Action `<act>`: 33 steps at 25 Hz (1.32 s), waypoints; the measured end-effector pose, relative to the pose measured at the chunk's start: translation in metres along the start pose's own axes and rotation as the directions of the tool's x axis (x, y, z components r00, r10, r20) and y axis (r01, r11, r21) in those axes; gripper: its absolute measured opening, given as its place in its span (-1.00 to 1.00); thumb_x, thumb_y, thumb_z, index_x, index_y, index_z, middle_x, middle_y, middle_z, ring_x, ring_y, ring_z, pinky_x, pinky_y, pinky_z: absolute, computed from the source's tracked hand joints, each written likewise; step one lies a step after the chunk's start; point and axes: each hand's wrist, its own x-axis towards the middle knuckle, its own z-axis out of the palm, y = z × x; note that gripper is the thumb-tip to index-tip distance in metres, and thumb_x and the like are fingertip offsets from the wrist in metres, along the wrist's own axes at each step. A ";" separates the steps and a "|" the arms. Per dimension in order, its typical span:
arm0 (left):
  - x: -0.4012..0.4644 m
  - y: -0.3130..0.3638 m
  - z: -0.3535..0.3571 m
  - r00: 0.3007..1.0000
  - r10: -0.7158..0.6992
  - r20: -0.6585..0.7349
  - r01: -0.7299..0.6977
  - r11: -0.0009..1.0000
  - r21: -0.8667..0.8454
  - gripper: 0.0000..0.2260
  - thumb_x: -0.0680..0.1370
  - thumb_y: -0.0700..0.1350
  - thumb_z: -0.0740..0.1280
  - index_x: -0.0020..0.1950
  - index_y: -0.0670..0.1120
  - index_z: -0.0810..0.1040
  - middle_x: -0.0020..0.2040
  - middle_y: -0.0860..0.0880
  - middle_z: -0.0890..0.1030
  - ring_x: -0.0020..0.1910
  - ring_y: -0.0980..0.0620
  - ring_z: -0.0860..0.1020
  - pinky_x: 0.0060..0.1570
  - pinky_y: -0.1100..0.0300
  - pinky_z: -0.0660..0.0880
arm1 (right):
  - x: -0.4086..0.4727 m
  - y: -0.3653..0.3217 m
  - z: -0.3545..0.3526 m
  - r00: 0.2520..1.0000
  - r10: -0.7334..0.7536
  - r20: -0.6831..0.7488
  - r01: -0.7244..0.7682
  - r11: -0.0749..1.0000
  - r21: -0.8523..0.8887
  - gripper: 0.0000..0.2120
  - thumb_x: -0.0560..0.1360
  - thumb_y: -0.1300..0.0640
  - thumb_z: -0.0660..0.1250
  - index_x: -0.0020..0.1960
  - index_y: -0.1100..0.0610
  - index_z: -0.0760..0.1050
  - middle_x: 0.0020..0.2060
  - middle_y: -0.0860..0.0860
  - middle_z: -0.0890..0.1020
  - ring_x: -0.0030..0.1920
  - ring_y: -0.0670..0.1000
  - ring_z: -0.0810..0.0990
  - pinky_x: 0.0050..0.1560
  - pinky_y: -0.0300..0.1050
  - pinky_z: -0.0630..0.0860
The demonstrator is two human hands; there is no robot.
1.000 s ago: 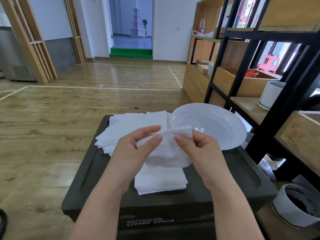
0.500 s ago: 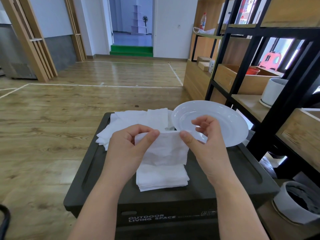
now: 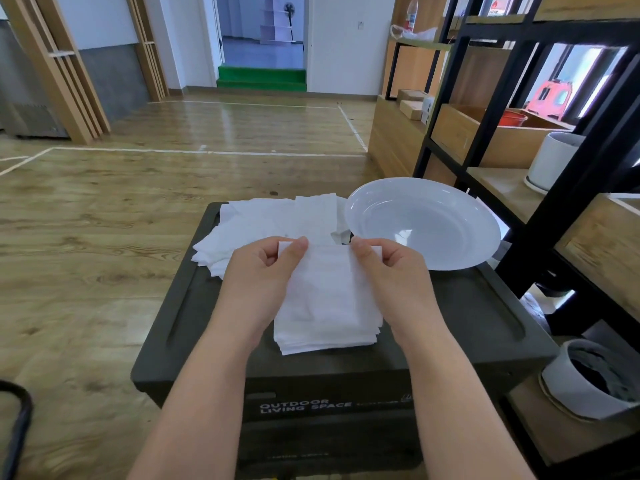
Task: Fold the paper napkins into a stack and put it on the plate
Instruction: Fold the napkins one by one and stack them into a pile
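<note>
Now both hands, left hand (image 3: 258, 271) and right hand (image 3: 391, 271), pinch one folded napkin (image 3: 329, 282) by its far corners, long axis running away, above one stack (image 3: 325, 336). One plate (image 3: 422, 223) lies beyond the right fingers (image 3: 360, 249); loose napkins (image 3: 263, 220) beyond the left.

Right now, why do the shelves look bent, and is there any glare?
Head view: the wide-angle lens bows the black shelf frame near the edge; window light leaves a glare streak on the wooden floor and a small highlight in the plate; the napkin looks sharp.
</note>
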 end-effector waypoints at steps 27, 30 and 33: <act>0.007 -0.030 -0.006 0.974 -0.207 -0.094 0.202 0.603 0.772 -0.72 0.47 0.11 0.35 -0.35 0.00 0.43 -0.39 0.08 0.49 -0.39 0.15 0.43 -0.48 0.26 0.23 | 0.007 0.031 0.003 0.990 0.097 -0.100 -0.139 0.725 -0.675 -0.92 0.49 0.05 0.29 -0.12 0.04 0.44 -0.25 -0.09 0.48 -0.27 -0.13 0.43 -0.41 -0.30 0.23; 0.006 -0.029 -0.005 0.974 -0.201 -0.104 0.204 0.581 0.788 -0.73 0.45 0.11 0.38 -0.34 0.02 0.41 -0.34 0.06 0.51 -0.34 0.08 0.45 -0.47 0.25 0.25 | 0.001 0.025 0.010 0.990 -0.038 -0.137 -0.075 0.676 -0.733 -0.86 0.48 0.09 0.33 0.01 0.05 0.42 -0.10 -0.05 0.49 -0.17 -0.07 0.40 -0.29 -0.23 0.27; 0.003 -0.025 -0.005 0.980 -0.140 -0.142 0.199 0.626 0.754 -0.76 0.45 0.09 0.37 -0.31 0.03 0.40 -0.27 0.09 0.52 -0.28 0.08 0.47 -0.45 0.25 0.24 | -0.005 0.019 0.022 0.994 -0.111 0.002 0.078 0.682 -0.727 -0.88 0.49 0.12 0.32 0.01 0.01 0.45 -0.10 -0.06 0.48 -0.15 -0.08 0.42 -0.32 -0.27 0.28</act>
